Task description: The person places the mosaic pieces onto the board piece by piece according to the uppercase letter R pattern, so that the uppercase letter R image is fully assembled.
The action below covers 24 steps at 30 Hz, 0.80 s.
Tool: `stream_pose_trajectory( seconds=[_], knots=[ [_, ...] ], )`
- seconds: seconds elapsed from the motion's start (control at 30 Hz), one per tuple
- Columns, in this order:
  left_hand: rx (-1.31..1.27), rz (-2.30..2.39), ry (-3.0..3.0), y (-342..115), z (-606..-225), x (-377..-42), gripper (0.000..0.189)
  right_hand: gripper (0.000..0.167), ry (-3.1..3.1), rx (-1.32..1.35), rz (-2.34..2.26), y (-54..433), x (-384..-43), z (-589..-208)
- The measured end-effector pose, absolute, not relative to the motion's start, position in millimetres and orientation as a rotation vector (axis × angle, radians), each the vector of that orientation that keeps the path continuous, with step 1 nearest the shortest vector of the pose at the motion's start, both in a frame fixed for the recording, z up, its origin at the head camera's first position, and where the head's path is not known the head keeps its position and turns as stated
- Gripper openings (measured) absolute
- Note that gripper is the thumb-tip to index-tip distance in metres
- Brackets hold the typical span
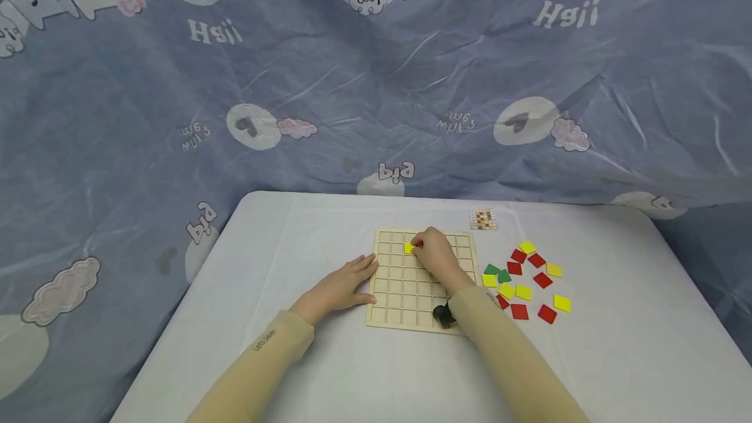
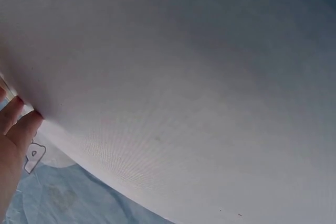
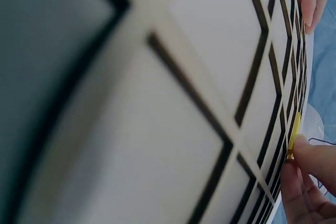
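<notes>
A pale wooden grid board (image 1: 402, 286) with square cells lies on the white table. My right hand (image 1: 436, 254) reaches over its upper part and pinches a yellow square tile (image 1: 408, 249) between thumb and fingers, at a cell near the far edge. In the right wrist view the yellow tile (image 3: 295, 129) stands out at the fingertips, close over the grid. My left hand (image 1: 343, 284) lies flat with fingers spread, its fingertips and thumb at the board's left edge. Only part of the left hand (image 2: 18, 135) shows in the left wrist view.
Right of the board lie scattered red tiles (image 1: 519, 312), yellow tiles (image 1: 562, 303) and green tiles (image 1: 492, 269). A small card with a coloured grid pattern (image 1: 483, 219) lies beyond the board's far right corner. A patterned blue cloth (image 1: 352, 83) hangs behind the table.
</notes>
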<state>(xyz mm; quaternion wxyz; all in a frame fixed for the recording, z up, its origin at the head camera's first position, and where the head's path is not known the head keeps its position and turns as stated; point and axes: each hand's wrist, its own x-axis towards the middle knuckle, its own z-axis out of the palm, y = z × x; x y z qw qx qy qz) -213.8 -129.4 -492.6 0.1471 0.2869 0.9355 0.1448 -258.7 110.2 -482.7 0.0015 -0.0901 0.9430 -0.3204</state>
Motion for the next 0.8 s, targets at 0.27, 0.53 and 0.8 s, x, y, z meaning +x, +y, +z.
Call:
stream_pose_trajectory(
  seconds=[0.27, 0.53, 0.8],
  knots=[
    [0.845, 0.402, 2.707, -130.1, -492.8, -213.1, 0.081, 0.023, 2.933, -0.277, -1.040, 110.9, -257.3, -484.2],
    [0.848, 0.419, 2.693, -128.9, -491.5, -212.9, 0.085, 0.026, 2.865, -0.275, -1.129, 131.5, -248.8, -477.6],
    [0.841, 0.391, 2.703, -130.8, -494.7, -215.0, 0.086, 0.029, 2.977, -0.228, -1.059, 196.4, -235.6, -456.4]
  ],
)
